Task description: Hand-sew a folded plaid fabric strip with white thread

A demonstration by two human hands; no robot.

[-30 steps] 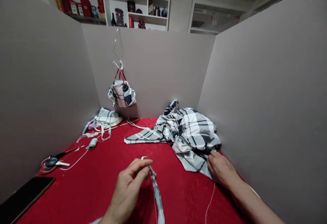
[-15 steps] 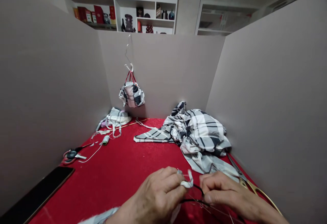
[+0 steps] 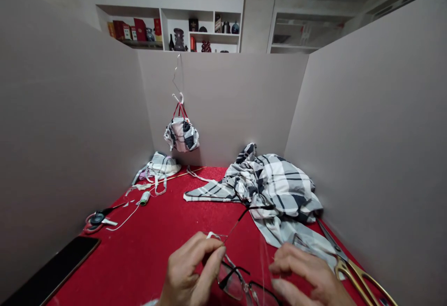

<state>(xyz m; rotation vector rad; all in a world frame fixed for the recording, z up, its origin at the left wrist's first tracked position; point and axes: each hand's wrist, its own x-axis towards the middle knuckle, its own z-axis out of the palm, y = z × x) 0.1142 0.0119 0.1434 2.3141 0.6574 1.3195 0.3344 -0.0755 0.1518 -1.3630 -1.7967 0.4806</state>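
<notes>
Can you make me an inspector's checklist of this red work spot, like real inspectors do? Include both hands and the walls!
Surface: red cloth, spread under the things.
Job's things: black-armed eyeglasses, arms unfolded; thin thread beside the right hand.
Clutter: heaped plaid cloth, gold-handled scissors beside it; at left, smaller scissors, spool, phone.
Hands: left hand has a pinching grip on the eyeglasses; right hand has bent fingers, can't tell if it holds anything.
Cables: nothing seen.
Surroundings: grey panels on three sides; plaid bundle hanging by red straps; white shelves behind.
</notes>
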